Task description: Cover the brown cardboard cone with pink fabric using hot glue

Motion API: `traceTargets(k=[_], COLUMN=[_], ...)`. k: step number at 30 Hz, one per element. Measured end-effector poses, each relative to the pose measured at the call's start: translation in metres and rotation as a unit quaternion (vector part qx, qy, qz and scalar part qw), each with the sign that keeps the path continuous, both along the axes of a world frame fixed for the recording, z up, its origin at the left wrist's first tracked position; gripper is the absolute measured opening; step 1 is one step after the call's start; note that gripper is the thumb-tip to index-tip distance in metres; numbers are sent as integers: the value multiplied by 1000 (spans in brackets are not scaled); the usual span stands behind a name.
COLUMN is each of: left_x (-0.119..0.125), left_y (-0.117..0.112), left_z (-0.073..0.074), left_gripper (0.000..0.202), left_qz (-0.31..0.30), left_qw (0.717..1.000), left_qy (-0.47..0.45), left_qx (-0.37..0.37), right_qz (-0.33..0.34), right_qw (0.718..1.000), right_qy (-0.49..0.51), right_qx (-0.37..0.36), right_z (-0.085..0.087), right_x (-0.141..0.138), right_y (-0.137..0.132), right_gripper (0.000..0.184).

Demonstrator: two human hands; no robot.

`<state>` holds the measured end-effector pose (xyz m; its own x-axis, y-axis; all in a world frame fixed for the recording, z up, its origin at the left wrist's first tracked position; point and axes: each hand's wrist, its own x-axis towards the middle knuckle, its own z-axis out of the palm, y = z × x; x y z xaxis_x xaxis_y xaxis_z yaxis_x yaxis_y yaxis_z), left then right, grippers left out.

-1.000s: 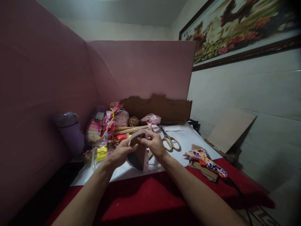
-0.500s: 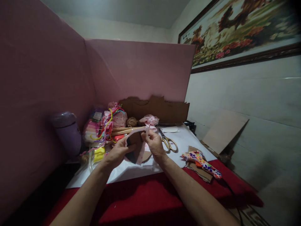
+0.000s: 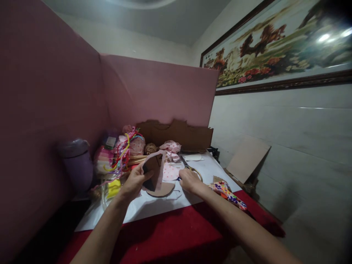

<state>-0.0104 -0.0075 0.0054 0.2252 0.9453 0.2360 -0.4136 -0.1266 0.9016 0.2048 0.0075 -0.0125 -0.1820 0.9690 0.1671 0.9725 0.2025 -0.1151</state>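
My left hand holds up a brown cardboard piece edged with a pink dotted ribbon, fingers closed round its lower edge. Beneath it a round cardboard piece lies on the white sheet. My right hand is down on the white sheet at the gold-handled scissors, fingers curled over the handles; whether it grips them I cannot tell. A pink dotted fabric piece lies between the hands.
Craft clutter fills the back left: coloured cords, twine ball, sticks, a purple jar. A cardboard strip leans on the pink partition. A patterned glue gun lies right on the red cloth.
My right hand let go of the ribbon and cardboard and dropped right to the scissors. My left hand keeps the piece raised. The camera tilted up and left.
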Motion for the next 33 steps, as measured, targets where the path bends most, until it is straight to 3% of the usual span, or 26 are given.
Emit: traceTargets(k=[7,12,19,22,24,28,33], left_x=[-5,-5,-6,-5,-4,2,11], left_y=[1,-2,-5,-4,-4,-7,-21], left_z=[-2,0,1,0,0,9,32], left_gripper=[42,47,45,44,46,40,43], left_qz=[-21,-54,-68,-63,-71,-95,-142], left_qw=[999,998,997,997,996,992,985], left_qy=[-23,-30,-23,-13,2,40,67], left_qx=[-30,-31,-37,-52,-62,-68,-76], right_qz=[30,45,87,151,159,178,200], right_qw=[992,991,989,950,928,904,915], right_qy=[-97,-73,76,263,331,383,348], right_qx=[-74,-104,-98,-76,-61,-66,-40], right_z=[12,25,44,44,46,58,75], right_x=[-25,0,56,64,64,63,66], right_y=[5,4,-18,-32,-42,-58,-74], right_gripper=[35,33,35,41,43,38,41])
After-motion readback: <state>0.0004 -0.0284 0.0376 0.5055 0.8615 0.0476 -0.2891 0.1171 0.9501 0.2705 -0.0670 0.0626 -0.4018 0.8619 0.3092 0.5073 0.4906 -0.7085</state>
